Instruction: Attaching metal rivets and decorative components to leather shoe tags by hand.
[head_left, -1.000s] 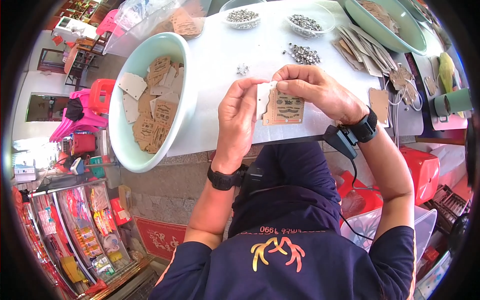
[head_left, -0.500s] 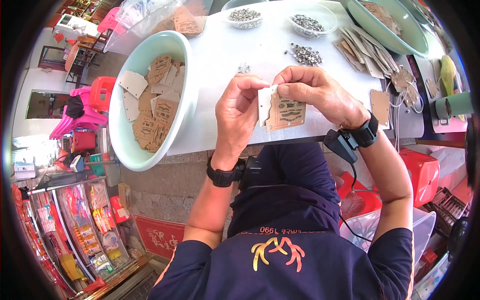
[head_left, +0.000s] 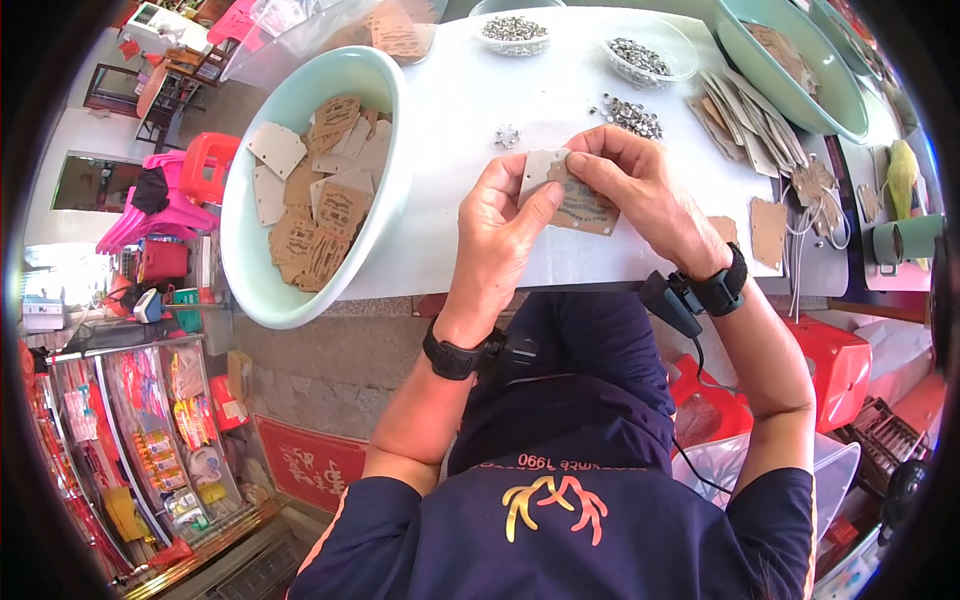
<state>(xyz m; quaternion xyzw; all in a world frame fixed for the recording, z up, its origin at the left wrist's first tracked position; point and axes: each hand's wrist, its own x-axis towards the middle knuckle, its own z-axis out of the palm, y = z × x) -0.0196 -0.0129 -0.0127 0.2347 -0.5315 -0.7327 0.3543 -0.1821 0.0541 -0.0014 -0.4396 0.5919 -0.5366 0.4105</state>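
Both hands hold printed brown cardboard cards [head_left: 588,208] over the table's near edge, with a white card face [head_left: 540,168] showing at their left. My left hand [head_left: 495,225] pinches the left side, its thumb lying across the front. At the upper edge, my right hand [head_left: 645,185] grips with thumb and fingers closed. Small holes show along the cards' edges. Just beyond my hands lies a loose pile of small metal studs [head_left: 630,118], and a few clear or silvery pieces [head_left: 507,135] lie left of it.
A pale green basin [head_left: 390,215] of loose cards stands at left. Two clear bowls of small metal pieces [head_left: 515,32] [head_left: 648,58] sit at the back. Stacked cards [head_left: 740,115], another green basin [head_left: 845,110] and white cables [head_left: 797,235] are at right. Single cards [head_left: 768,232] lie near the edge.
The cards have tilted, and my left thumb has moved onto their front. My right hand still grips the top. The whole view has shifted slightly.
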